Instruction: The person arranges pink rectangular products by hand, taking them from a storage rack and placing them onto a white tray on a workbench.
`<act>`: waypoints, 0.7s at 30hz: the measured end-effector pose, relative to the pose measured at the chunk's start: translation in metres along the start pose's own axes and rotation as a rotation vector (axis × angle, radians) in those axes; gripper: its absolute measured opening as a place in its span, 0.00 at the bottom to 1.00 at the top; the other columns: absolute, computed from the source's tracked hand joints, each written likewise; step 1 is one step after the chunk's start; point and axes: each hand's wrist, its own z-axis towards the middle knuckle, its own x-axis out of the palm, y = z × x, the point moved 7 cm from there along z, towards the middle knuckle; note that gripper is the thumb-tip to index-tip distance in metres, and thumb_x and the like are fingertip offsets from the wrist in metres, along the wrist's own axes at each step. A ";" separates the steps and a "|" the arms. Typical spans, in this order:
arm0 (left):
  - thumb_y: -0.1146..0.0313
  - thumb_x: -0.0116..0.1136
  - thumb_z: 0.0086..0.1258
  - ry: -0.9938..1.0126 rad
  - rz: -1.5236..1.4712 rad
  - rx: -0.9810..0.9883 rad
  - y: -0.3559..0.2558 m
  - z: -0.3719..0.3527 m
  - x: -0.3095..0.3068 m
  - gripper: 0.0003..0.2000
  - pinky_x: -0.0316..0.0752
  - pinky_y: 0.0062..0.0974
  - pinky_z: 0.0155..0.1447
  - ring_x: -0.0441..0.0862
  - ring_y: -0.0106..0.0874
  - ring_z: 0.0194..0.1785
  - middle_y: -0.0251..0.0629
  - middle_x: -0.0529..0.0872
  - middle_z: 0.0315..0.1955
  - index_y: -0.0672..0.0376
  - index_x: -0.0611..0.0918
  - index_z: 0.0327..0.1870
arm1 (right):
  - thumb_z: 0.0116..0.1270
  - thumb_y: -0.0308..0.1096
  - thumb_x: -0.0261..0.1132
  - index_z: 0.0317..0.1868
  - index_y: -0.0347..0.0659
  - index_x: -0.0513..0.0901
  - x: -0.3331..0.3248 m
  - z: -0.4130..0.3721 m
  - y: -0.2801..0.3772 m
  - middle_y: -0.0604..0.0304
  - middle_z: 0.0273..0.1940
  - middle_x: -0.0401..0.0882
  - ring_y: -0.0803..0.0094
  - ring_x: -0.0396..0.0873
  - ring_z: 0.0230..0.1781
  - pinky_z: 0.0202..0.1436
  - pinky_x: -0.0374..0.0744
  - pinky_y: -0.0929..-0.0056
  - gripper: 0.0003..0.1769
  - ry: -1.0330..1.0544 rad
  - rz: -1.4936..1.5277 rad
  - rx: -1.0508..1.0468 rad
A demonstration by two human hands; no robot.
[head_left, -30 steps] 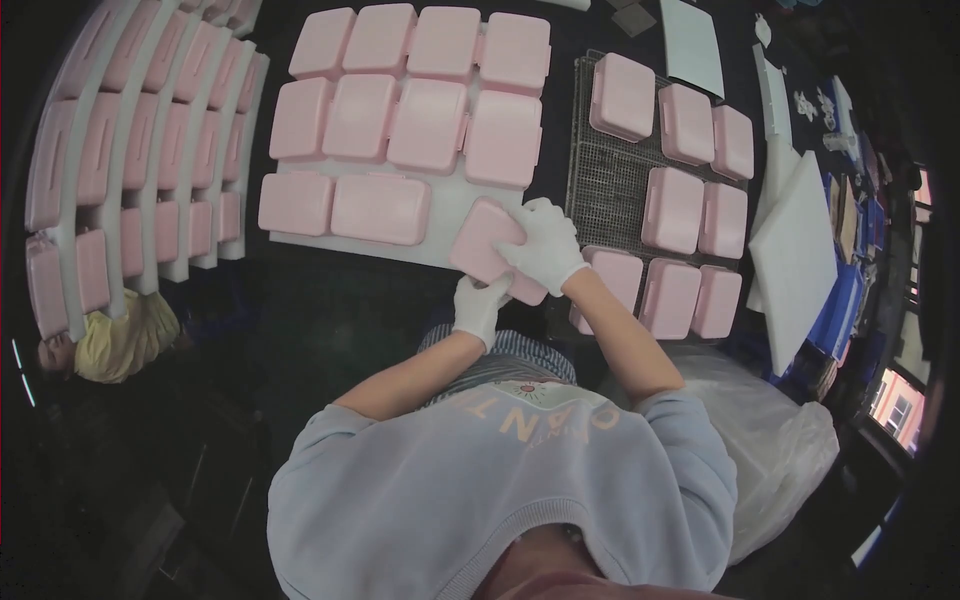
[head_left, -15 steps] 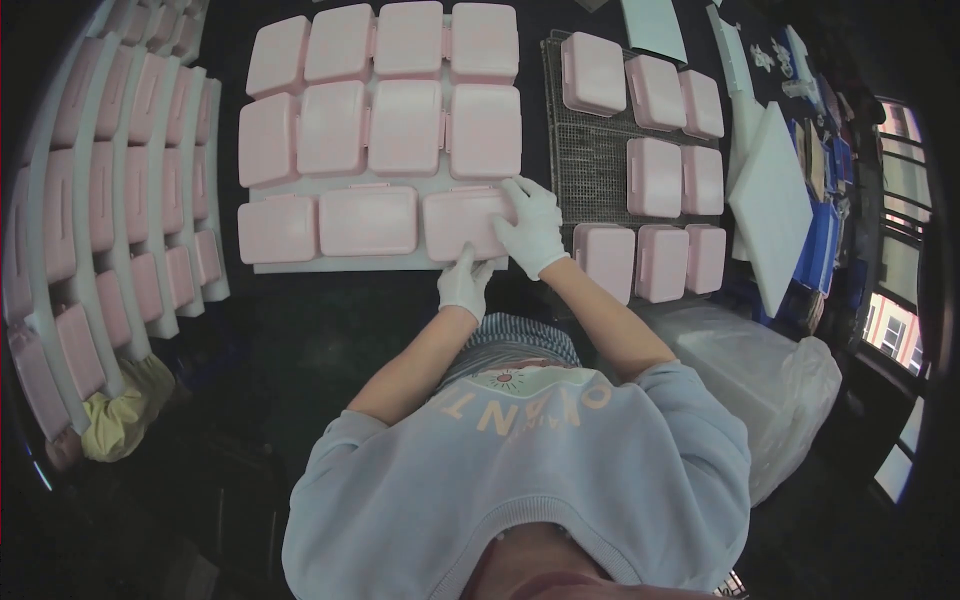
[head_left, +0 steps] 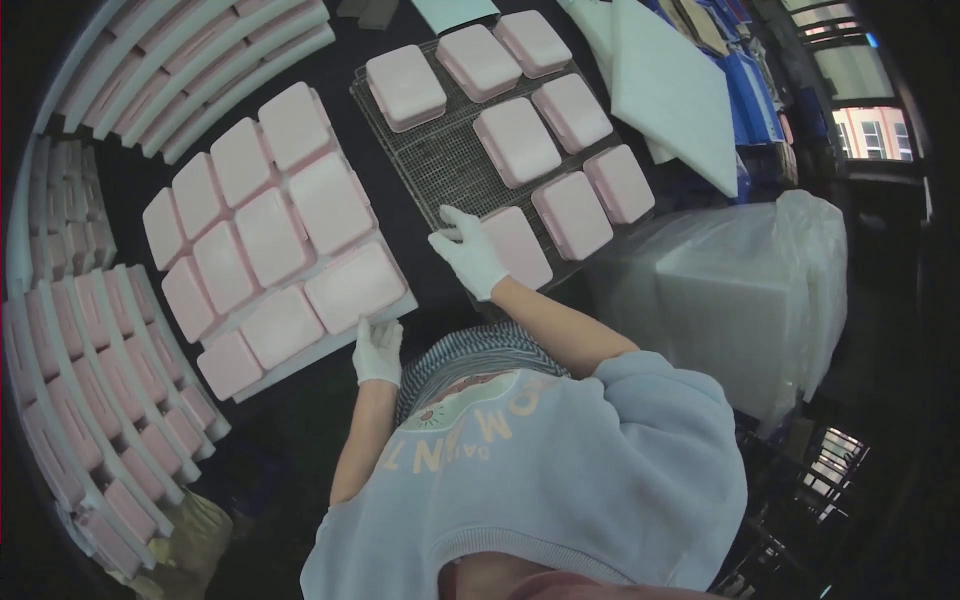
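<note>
Both my hands wear white gloves. My right hand [head_left: 472, 256] is open with its fingers reaching forward, over the near edge of the wire mesh rack [head_left: 437, 165] and right beside a pink box [head_left: 516, 248]. My left hand [head_left: 379, 352] is open too, holding nothing, at the near edge of the white board [head_left: 322, 349]. Close to its fingertips lies a wide pink box [head_left: 355, 287], the near right one on the board. Several more rounded pink boxes [head_left: 270, 236] lie in rows on that board, and others [head_left: 517, 141] are spread over the rack.
Tilted stacks of white boards carrying pink boxes stand at the left [head_left: 110, 375] and upper left [head_left: 200, 70]. White panels [head_left: 670, 90] lean beyond the rack. A plastic-wrapped block [head_left: 725, 290] stands to the right, with blue bins [head_left: 752, 95] behind.
My view has turned right. Both hands have let go of the near right box on the board; my right hand has moved across to the rack, and my left has drawn back slightly.
</note>
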 end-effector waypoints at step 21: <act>0.66 0.56 0.67 0.097 0.380 0.169 0.069 -0.101 0.094 0.14 0.71 0.21 0.32 0.75 0.34 0.32 0.48 0.74 0.36 0.67 0.74 0.46 | 0.57 0.27 0.69 0.54 0.41 0.73 -0.437 0.091 -0.052 0.53 0.53 0.78 0.58 0.77 0.54 0.56 0.80 0.56 0.24 -0.847 1.794 -0.114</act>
